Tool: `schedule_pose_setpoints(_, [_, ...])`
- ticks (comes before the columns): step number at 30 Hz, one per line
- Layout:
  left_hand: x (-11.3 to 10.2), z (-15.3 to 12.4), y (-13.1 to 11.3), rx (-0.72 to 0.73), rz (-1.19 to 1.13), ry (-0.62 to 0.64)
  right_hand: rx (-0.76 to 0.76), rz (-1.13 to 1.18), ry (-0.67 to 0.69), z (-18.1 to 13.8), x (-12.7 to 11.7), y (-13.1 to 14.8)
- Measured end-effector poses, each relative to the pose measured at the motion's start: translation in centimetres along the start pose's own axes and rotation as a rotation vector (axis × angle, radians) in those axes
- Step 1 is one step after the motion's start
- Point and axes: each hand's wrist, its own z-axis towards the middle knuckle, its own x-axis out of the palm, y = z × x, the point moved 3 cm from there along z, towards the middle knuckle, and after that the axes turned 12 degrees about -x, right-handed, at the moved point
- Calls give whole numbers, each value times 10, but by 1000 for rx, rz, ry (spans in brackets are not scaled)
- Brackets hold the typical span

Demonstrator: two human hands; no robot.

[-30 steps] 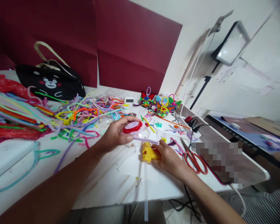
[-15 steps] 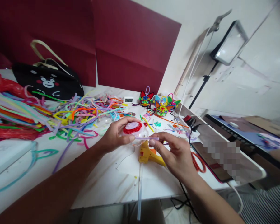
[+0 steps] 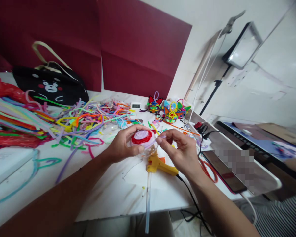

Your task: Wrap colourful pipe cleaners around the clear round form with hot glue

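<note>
My left hand [image 3: 124, 144] is closed around a clear round ball [image 3: 150, 151] with a coiled pipe cleaner spiral [image 3: 141, 137] on its top. The spiral is lilac in the middle, red around that, and lilac again at the outer edge. Between the thumb and fingers of my right hand [image 3: 179, 146] is the loose end of the lilac pipe cleaner [image 3: 154, 141], at the ball's right side. Below the hands a yellow glue gun [image 3: 160, 165] lies on the white table [image 3: 113, 194], a clear glue stick [image 3: 148, 204] sticking out toward the table's front edge.
Piles of colourful pipe cleaners [image 3: 88, 120] cover the left side, before a black bag [image 3: 51, 85]. Finished animal-face ornaments [image 3: 171, 113] stand at the back beside a small digital clock [image 3: 135, 105]. At right lie a phone [image 3: 224, 172] and red pipe cleaner loops [image 3: 209, 171]. A black cord [image 3: 191, 194] trails off the table.
The lilac strip, stretched out to the right before, now lies along the red ring's near side. My right hand has moved up, nearer the ball. More of the glue gun shows.
</note>
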Motion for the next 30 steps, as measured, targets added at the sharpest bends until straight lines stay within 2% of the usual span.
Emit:
schedule_pose_setpoints(6, [1,-1,1,18,-10,27,152,183,17,-1,5,-13])
schedule_pose_setpoints(11, [2,-1,-1,41,17,37,391,470,18,3,10,-22])
schedule_pose_setpoints(15, [4,-1,-4,41,42,56,550,603,37,7,11,-26])
schedule_pose_setpoints(21, [5,-3,-4,74,76,74,786,879,66,-1,15,-39])
schedule_pose_setpoints(25, [5,-4,-3,83,46,89,807,1091,47,-4,20,-41])
schedule_pose_setpoints(30, [5,-2,0,114,-34,88,761,1137,-40,-1,23,-39])
